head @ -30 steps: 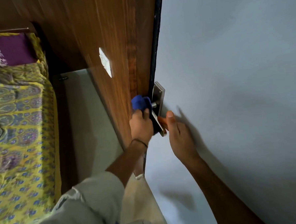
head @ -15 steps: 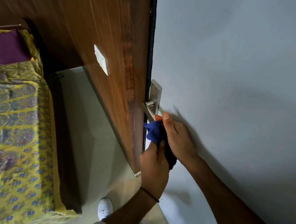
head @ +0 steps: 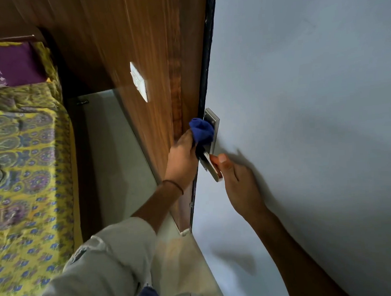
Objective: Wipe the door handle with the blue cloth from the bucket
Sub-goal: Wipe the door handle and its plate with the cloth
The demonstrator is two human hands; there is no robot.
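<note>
Gripping the bunched blue cloth (head: 201, 130), the left hand (head: 183, 163) presses it against the top of the metal door handle (head: 211, 165) at the grey door's (head: 301, 119) edge. Right hand (head: 237, 179) pinches the handle's lower end, thumb on top.

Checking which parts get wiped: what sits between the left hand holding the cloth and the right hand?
In the head view, the metal door handle runs between the left hand, gripping the blue cloth, and the right hand.
</note>
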